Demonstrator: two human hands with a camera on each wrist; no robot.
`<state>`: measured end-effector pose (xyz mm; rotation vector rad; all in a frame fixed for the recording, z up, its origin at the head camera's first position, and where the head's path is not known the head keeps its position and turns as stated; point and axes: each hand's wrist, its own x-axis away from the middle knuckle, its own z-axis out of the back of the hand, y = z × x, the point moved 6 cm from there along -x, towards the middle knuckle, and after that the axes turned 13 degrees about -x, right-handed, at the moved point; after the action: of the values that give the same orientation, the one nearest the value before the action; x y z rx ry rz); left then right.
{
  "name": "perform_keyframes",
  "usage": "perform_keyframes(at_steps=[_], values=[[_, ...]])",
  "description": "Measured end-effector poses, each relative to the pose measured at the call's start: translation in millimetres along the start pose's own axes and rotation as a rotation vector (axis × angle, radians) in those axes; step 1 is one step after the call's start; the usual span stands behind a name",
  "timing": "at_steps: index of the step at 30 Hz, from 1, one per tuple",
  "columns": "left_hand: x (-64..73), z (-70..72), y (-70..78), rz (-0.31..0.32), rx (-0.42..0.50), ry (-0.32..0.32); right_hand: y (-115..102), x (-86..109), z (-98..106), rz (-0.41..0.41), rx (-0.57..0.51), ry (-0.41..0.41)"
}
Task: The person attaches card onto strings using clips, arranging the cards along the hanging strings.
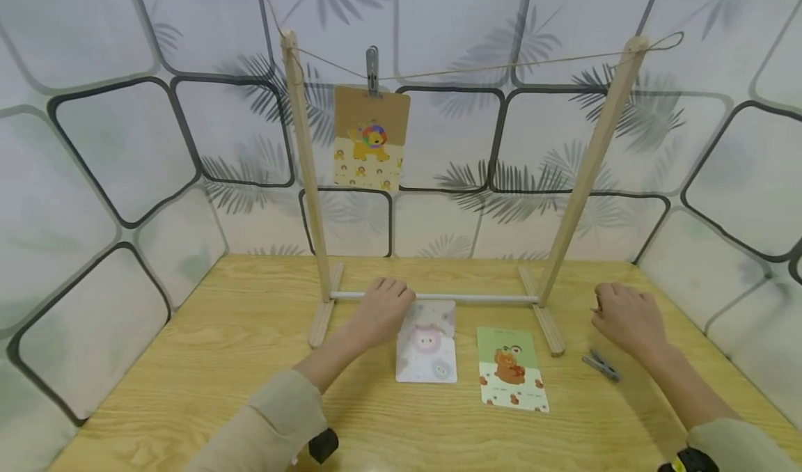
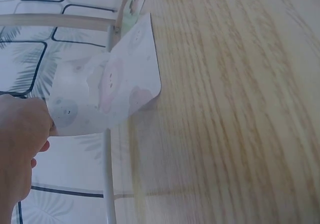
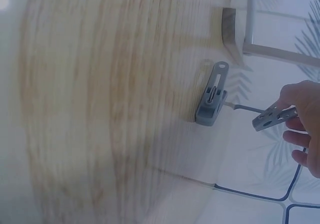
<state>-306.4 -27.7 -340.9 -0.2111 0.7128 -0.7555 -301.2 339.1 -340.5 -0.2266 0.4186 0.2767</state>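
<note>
My left hand (image 1: 380, 311) pinches the top left corner of a pale card (image 1: 425, 367) with a pink round animal on it. In the left wrist view this card (image 2: 127, 78) is tilted, its upper part bent up off the table. Off to the right, my right hand (image 1: 629, 321) grips a grey clothespin (image 3: 274, 118) between thumb and fingers, best seen in the right wrist view. A second grey clothespin (image 1: 602, 365) lies on the table below that hand. Between the hands lies a green and white card (image 1: 512, 371) with a brown bear wearing a frog-eyed hat.
A wooden frame stands at the back, with a left post (image 1: 305, 172), a right post (image 1: 592, 172) and a white crossbar (image 1: 476, 298) low down. A string (image 1: 476, 72) runs between the post tops. From it a clothespin (image 1: 372, 68) holds a lion card (image 1: 370, 153).
</note>
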Motion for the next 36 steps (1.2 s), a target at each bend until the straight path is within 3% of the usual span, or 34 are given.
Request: perform_keyframes(at_steps=[7,18,27,36], values=[[-2.5,8.3,-3.9,0.009,-0.038,0.083,-12,-2.5,4,0.083,0.017,0.051],[-7.2,14.2,-7.6,0.021,-0.081,0.069,-29,-2.4,9,0.19,0.039,0.167],[-10.1,19.6,-6.4,0.015,-0.076,0.035,-39,-5.6,19,0.199,0.033,0.195],[-11.0,28.1,-6.3,0.019,-0.094,0.181,-50,-7.0,25,0.35,0.011,0.329]])
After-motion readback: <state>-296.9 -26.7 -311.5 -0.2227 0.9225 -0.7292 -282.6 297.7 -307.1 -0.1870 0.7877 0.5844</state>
